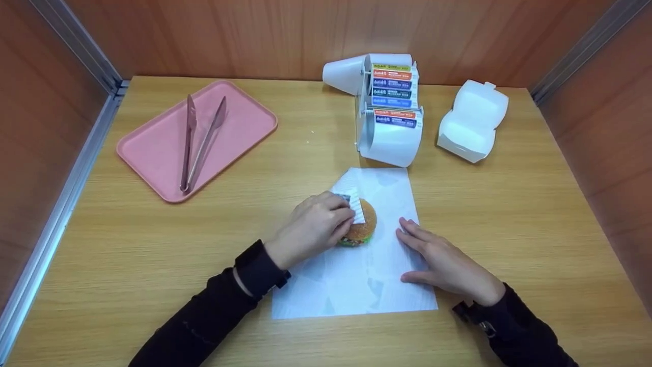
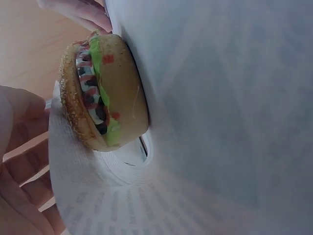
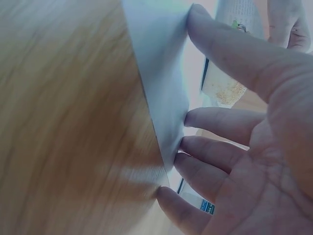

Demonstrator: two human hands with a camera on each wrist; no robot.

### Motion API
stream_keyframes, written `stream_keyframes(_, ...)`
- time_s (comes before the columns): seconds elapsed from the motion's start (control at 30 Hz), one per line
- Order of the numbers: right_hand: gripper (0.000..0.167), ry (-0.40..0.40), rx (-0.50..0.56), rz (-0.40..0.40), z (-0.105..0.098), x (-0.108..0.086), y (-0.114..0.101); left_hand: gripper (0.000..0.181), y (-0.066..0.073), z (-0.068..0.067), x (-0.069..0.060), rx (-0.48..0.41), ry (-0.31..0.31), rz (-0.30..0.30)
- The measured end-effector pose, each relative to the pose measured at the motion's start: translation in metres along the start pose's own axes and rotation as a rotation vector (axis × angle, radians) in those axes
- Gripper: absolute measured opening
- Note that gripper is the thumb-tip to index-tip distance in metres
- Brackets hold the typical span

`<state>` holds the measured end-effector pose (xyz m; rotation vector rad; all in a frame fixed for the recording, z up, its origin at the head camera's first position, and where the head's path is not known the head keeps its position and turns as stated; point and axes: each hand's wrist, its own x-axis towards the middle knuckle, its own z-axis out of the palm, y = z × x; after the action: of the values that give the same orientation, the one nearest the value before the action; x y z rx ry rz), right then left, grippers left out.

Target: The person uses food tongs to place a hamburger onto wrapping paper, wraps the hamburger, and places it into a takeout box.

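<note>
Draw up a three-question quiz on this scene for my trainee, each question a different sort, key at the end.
1. True or false: the tongs lie on the pink tray.

2. Which hand is at the paper flap that partly covers the burger?
A) right
B) left
C) neither

3. Fill in: in the head view, the open white box sits to the ____ of the white stand with coloured labels.

Key:
1. True.
2. B, the left hand.
3. Right.
</note>
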<state>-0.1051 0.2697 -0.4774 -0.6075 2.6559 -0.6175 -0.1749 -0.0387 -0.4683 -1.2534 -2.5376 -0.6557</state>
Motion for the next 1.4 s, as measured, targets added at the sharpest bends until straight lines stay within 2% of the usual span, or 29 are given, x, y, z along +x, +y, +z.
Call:
stream_keyframes(0.13,0.088,0.012,0.017,0.002,0.0,-0.001,0.001,0.018,0.0,0.0,-0.001,0.017,-0.031,-0.01)
stream_keyframes(0.4,0.082,0.041,0.029,-0.022,0.003,-0.005,0.002,0.023,-0.001,-0.001,-0.003,0.045,-0.054,-0.021)
stream_keyframes(0.63,0.064,0.045,0.022,-0.042,0.001,-0.027,-0.006,0.023,-0.004,0.001,-0.003,0.047,-0.028,0.002)
stream_keyframes(0.77,0.061,0.026,0.014,-0.043,0.001,-0.037,-0.008,0.023,-0.006,0.001,-0.003,0.047,-0.021,0.006)
stream_keyframes(0.97,0.051,0.056,0.006,-0.055,0.003,-0.036,-0.004,0.024,-0.006,0.0,-0.004,0.043,-0.044,-0.007)
stream_keyframes(1.2,0.031,0.124,-0.062,-0.082,0.004,-0.032,0.002,0.024,-0.007,-0.002,-0.002,0.026,-0.076,-0.009)
stream_keyframes(1.4,0.033,0.169,-0.087,-0.098,0.003,-0.031,0.007,0.026,-0.008,-0.003,-0.002,0.024,-0.099,0.009)
